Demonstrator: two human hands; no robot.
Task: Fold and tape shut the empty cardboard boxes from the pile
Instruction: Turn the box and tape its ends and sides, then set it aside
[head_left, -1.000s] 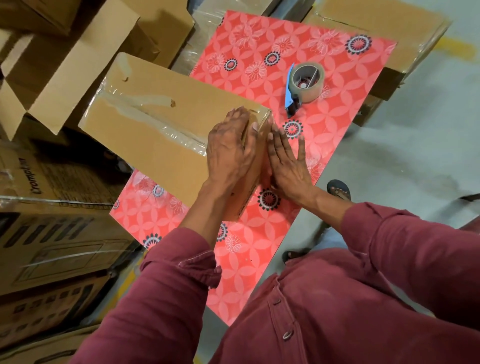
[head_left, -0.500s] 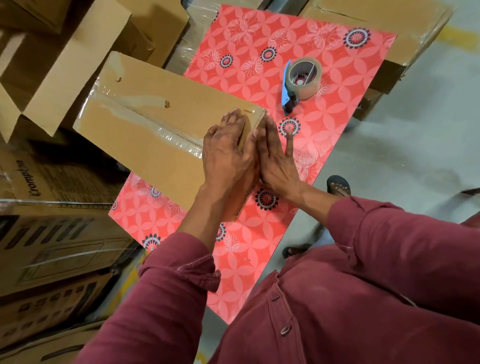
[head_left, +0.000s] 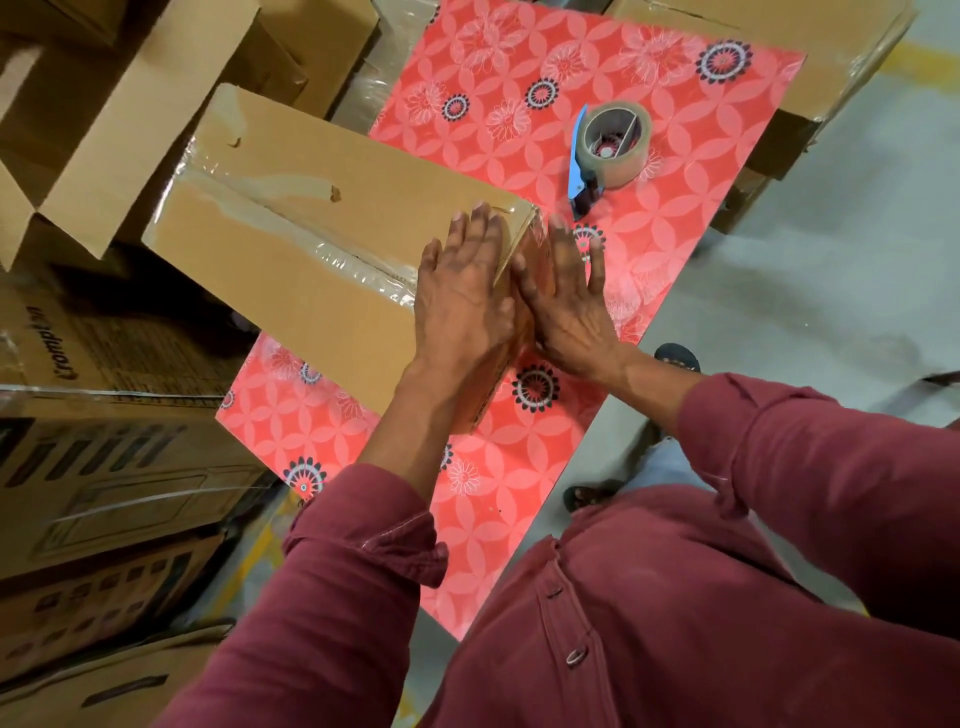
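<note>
A long brown cardboard box (head_left: 311, 234) lies on the red flowered table (head_left: 675, 218), its top seam covered with clear tape. My left hand (head_left: 462, 296) lies flat, palm down, on the box's top at its near right end. My right hand (head_left: 566, 301) presses flat, fingers spread, against the box's end face just below that edge. A roll of clear tape in a blue dispenser (head_left: 608, 150) stands on the table beyond my right hand, apart from the box.
Printed cardboard boxes (head_left: 104, 467) are stacked at the left. Open cartons with raised flaps (head_left: 130, 104) stand at the upper left. Another carton (head_left: 831, 62) sits under the table's far right corner. Grey floor (head_left: 831, 286) lies to the right, with a sandalled foot (head_left: 675, 356).
Both hands have slid slightly along the box's end, staying flat on the tape. The view has shifted a little; box and tape dispenser keep their places.
</note>
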